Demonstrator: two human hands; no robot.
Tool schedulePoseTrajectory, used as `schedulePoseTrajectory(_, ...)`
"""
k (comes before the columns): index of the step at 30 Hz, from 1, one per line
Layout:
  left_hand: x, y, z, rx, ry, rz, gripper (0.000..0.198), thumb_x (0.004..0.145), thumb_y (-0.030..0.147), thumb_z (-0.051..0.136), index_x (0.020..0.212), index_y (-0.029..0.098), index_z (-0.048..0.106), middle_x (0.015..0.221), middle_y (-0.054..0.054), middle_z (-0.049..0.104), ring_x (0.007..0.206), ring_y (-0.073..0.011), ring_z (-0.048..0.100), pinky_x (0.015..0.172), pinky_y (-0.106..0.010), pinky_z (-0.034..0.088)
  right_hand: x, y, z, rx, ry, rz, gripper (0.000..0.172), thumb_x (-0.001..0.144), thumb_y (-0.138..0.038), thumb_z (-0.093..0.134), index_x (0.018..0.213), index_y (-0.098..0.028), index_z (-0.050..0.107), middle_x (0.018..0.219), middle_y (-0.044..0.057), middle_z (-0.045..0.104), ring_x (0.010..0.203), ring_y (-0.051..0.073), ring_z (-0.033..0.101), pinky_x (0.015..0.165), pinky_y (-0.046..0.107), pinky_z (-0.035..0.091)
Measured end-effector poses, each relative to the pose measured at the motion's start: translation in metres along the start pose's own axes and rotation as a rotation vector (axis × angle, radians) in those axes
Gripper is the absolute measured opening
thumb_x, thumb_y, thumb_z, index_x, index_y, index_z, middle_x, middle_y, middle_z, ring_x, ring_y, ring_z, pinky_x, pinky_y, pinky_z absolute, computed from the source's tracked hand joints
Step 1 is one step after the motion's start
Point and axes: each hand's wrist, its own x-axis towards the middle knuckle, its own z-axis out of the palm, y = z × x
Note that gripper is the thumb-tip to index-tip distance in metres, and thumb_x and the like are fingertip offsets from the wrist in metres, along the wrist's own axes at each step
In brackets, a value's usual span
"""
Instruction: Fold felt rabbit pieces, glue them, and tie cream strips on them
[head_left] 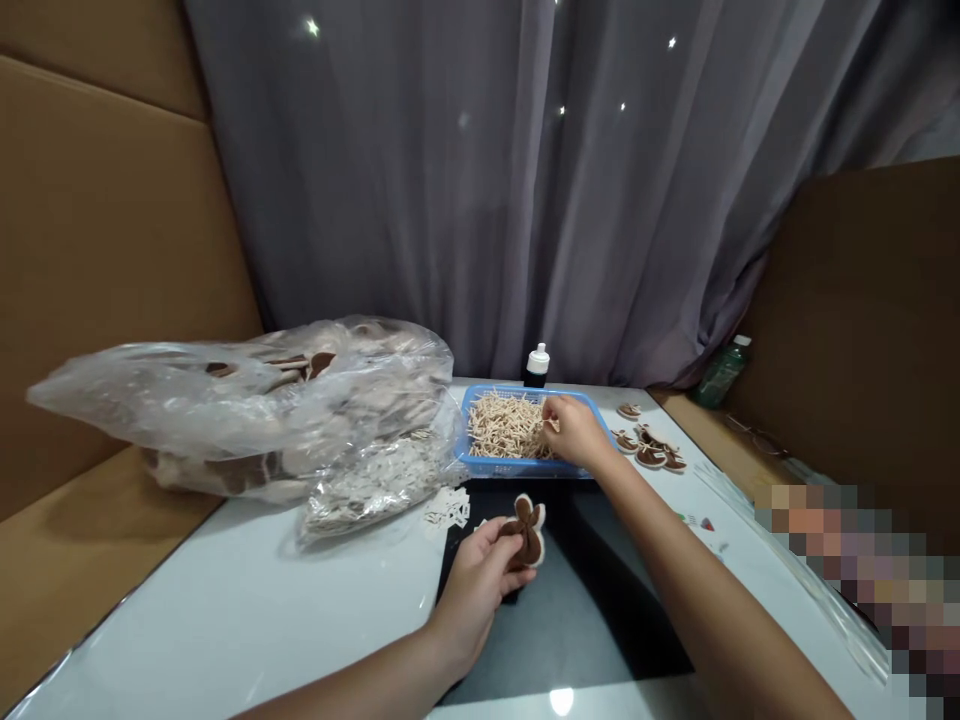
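Observation:
My left hand (484, 575) grips a brown fabric piece (531, 545) with a fluffy white edge and two ear-like lobes at its top. It is held above a dark mat (555, 630). Over the right part of a blue plastic basket (525, 467), my right hand (576, 430) reaches down with its fingers pinched together at the contents. Many short, pale, thin pieces (502, 425) fill this basket. Whatever lies between the right fingertips is too small to make out.
Clear plastic bags (322, 420) with brown and white pieces stand at left, beside scattered small white tags (448, 508). Several brown pieces with pale bows (651, 456) lie right of the basket. A white-capped bottle (538, 362) stands behind it; a green bottle (724, 373) is far right.

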Motion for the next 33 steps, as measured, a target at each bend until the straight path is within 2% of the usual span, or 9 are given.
schedulePoseTrajectory(5,-0.004,-0.003,0.000,-0.003,-0.048,0.050,0.009,0.078,0.024,0.051,0.078,0.016,0.055,0.064,0.001,0.057,0.056,-0.0101,0.055,0.051,-0.020,0.043,0.017,-0.028,0.013,0.072,-0.101,-0.155,0.018,0.070,-0.025,0.067,0.087,-0.019,0.067,0.091,0.007,0.061,0.087,0.021,0.054,0.075,0.027,0.038)
schedulePoseTrajectory(8,-0.004,-0.003,0.000,-0.011,-0.047,0.045,0.009,0.078,0.024,0.050,0.078,0.016,0.054,0.064,0.001,0.057,0.053,-0.0090,0.054,0.050,-0.020,0.043,0.022,-0.037,0.018,0.126,-0.094,-0.161,0.005,0.070,-0.018,0.065,0.074,-0.017,0.068,0.084,0.008,0.062,0.084,0.021,0.055,0.075,0.028,0.039)
schedulePoseTrajectory(11,-0.003,-0.004,0.000,-0.033,-0.014,0.037,0.012,0.078,0.025,0.050,0.085,0.015,0.054,0.070,-0.001,0.060,0.056,-0.0090,0.057,0.052,-0.019,0.044,0.021,-0.039,0.015,0.213,-0.040,-0.131,0.011,0.073,-0.012,0.058,0.067,-0.017,0.066,0.082,0.007,0.063,0.084,0.020,0.056,0.075,0.029,0.039)
schedulePoseTrajectory(18,-0.002,-0.003,0.002,-0.041,0.027,0.037,0.021,0.079,0.026,0.052,0.098,0.019,0.047,0.087,-0.004,0.066,0.065,-0.0110,0.063,0.057,-0.020,0.048,0.006,-0.037,0.003,0.559,0.134,0.071,0.012,0.082,-0.025,0.048,0.076,-0.018,0.055,0.071,0.003,0.064,0.066,0.016,0.060,0.063,0.029,0.046)
schedulePoseTrajectory(22,-0.001,-0.001,0.004,-0.010,0.024,0.050,0.020,0.080,0.026,0.051,0.098,0.020,0.046,0.089,-0.004,0.066,0.066,-0.0108,0.065,0.057,-0.020,0.048,-0.023,-0.048,-0.011,0.929,0.140,0.155,0.019,0.088,-0.036,0.040,0.092,-0.020,0.050,0.080,0.002,0.066,0.064,0.012,0.065,0.053,0.022,0.049)
schedulePoseTrajectory(24,0.000,-0.001,0.004,-0.004,0.019,0.060,0.020,0.080,0.026,0.051,0.098,0.020,0.046,0.088,-0.003,0.066,0.066,-0.0112,0.065,0.057,-0.020,0.049,-0.048,-0.054,-0.020,1.301,0.078,0.243,0.023,0.081,-0.037,0.057,0.098,-0.021,0.053,0.081,0.001,0.068,0.064,0.011,0.066,0.049,0.018,0.048)
schedulePoseTrajectory(26,0.000,-0.001,0.005,-0.011,0.016,0.071,0.022,0.079,0.026,0.052,0.099,0.021,0.045,0.084,-0.002,0.066,0.066,-0.0117,0.066,0.057,-0.020,0.050,-0.075,-0.056,-0.027,1.537,0.017,0.337,0.030,0.072,-0.033,0.068,0.098,-0.021,0.059,0.083,0.002,0.069,0.064,0.011,0.066,0.045,0.015,0.048)
schedulePoseTrajectory(29,0.001,-0.001,0.006,-0.026,0.018,0.076,0.024,0.078,0.025,0.054,0.100,0.022,0.046,0.082,0.001,0.065,0.065,-0.0116,0.066,0.056,-0.019,0.050,-0.110,-0.055,-0.028,1.599,0.059,0.428,0.024,0.068,-0.030,0.073,0.088,-0.018,0.065,0.087,0.004,0.070,0.065,0.012,0.068,0.042,0.012,0.048)
schedulePoseTrajectory(33,0.000,0.001,0.007,-0.014,0.014,0.069,0.025,0.076,0.025,0.055,0.100,0.022,0.047,0.083,0.000,0.065,0.064,-0.0113,0.065,0.055,-0.019,0.051,-0.130,-0.051,-0.022,1.682,0.177,0.478,0.019,0.067,-0.026,0.075,0.082,-0.017,0.066,0.086,0.003,0.070,0.071,0.011,0.068,0.057,0.013,0.054)
